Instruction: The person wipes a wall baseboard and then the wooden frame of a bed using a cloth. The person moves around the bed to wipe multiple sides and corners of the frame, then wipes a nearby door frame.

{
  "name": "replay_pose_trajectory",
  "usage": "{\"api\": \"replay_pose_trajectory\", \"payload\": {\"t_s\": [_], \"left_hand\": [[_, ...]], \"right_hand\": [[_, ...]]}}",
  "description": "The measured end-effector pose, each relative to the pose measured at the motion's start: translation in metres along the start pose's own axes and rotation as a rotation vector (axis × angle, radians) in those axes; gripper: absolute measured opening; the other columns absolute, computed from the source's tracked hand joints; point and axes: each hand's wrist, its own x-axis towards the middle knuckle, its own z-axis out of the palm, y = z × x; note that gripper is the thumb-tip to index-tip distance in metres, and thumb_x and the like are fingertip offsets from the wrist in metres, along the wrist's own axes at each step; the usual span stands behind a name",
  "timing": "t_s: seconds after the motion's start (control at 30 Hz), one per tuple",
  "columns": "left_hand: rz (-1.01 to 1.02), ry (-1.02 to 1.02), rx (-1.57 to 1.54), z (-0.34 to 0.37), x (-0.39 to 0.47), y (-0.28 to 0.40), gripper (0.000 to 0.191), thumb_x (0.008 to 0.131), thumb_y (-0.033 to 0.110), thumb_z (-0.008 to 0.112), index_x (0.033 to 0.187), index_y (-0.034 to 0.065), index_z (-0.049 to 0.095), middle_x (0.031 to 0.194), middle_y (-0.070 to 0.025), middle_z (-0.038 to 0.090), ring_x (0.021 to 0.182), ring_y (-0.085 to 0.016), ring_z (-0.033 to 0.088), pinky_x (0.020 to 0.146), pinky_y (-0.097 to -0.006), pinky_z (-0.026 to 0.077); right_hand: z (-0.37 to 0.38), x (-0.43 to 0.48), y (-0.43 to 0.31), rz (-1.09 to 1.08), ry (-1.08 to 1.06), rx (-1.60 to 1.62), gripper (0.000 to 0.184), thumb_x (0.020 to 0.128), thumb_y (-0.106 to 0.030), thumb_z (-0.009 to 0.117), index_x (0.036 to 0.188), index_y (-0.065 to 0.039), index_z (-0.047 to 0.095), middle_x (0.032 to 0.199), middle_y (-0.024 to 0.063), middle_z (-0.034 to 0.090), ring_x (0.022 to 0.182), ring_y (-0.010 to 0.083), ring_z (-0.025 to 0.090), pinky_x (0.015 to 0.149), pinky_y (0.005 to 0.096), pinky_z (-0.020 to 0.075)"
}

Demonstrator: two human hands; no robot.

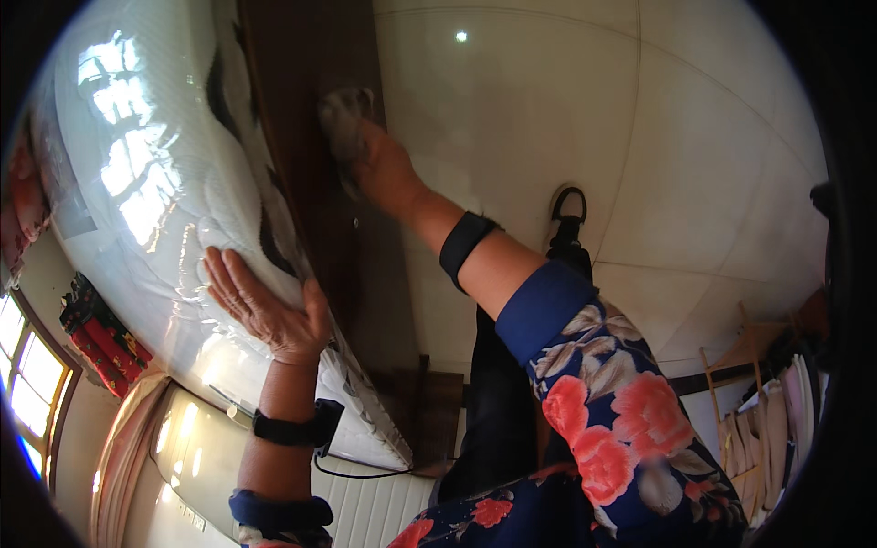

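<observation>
My left hand (274, 301) rests palm down, fingers spread, on a mattress (199, 185) wrapped in clear plastic. Its thumb lies near the mattress's edge, beside the dark wooden bed frame (356, 274). A crumpled greyish cloth (344, 120) is gripped in my right hand (384, 164), which holds it against the dark side board of the bed. That hand and the cloth are somewhat blurred. Black bands circle both of my forearms, and the left one carries a small device (330, 421) with a cable.
Pale floor tiles (521, 123) lie to the right of the bed, with my shoe (569, 202) on them. A wooden rack hung with clothes (760, 425) stands at lower right. At lower left are a curtain (127, 459), a window (34, 377) and red patterned fabric (103, 342).
</observation>
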Motion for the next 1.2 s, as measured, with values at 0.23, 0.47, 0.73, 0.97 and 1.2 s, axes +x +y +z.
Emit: {"api": "replay_pose_trajectory", "payload": {"t_s": [0.23, 0.47, 0.73, 0.97, 1.2], "left_hand": [[-0.001, -0.006, -0.042, -0.010, 0.005, 0.001, 0.084, 0.079, 0.044, 0.051, 0.135, -0.0069, 0.015, 0.139, -0.0274, 0.016, 0.130, -0.040, 0.014, 0.104, -0.0489, 0.012], [-0.079, -0.081, -0.046, -0.017, 0.001, -0.001, 0.089, 0.080, 0.050, 0.046, 0.135, -0.0080, 0.007, 0.142, -0.0251, 0.010, 0.132, -0.036, 0.010, 0.106, -0.0459, 0.007], [-0.096, -0.034, 0.041, -0.016, 0.005, 0.005, 0.083, 0.078, 0.056, 0.037, 0.138, 0.0042, 0.013, 0.141, -0.0196, 0.013, 0.132, -0.032, 0.012, 0.104, -0.0507, 0.010], [-0.078, -0.030, -0.082, -0.011, 0.005, -0.001, 0.079, 0.079, 0.040, 0.044, 0.139, 0.0025, 0.010, 0.141, -0.0196, 0.016, 0.129, -0.033, 0.018, 0.105, -0.0442, 0.013], [0.004, -0.024, 0.006, -0.011, 0.008, 0.004, 0.079, 0.076, 0.033, 0.050, 0.135, -0.0060, 0.015, 0.139, -0.0267, 0.017, 0.130, -0.038, 0.015, 0.105, -0.0463, 0.012]], "right_hand": [[0.027, -0.064, 0.048, 0.067, -0.004, 0.006, 0.066, 0.070, -0.001, 0.053, 0.131, -0.005, 0.031, 0.129, 0.0211, 0.036, 0.120, 0.0377, 0.034, 0.100, 0.0374, 0.0305], [0.035, -0.053, 0.136, 0.286, 0.068, 0.019, 0.067, 0.072, 0.000, 0.052, 0.134, -0.004, 0.027, 0.124, 0.0185, 0.045, 0.119, 0.0293, 0.041, 0.097, 0.0315, 0.0333], [0.035, -0.128, 0.167, 0.505, -0.090, 0.105, 0.067, 0.072, 0.003, 0.050, 0.133, -0.002, 0.023, 0.129, 0.0196, 0.038, 0.118, 0.0354, 0.038, 0.097, 0.0362, 0.0336], [0.052, -0.168, 0.090, 0.271, -0.053, -0.084, 0.072, 0.067, 0.006, 0.049, 0.134, -0.004, 0.024, 0.121, 0.0211, 0.039, 0.109, 0.0411, 0.039, 0.093, 0.0417, 0.0347], [0.027, -0.169, 0.004, 0.159, -0.132, 0.108, 0.074, 0.067, 0.012, 0.046, 0.134, -0.013, 0.027, 0.127, 0.0263, 0.036, 0.114, 0.0429, 0.039, 0.097, 0.0379, 0.0335]]}}
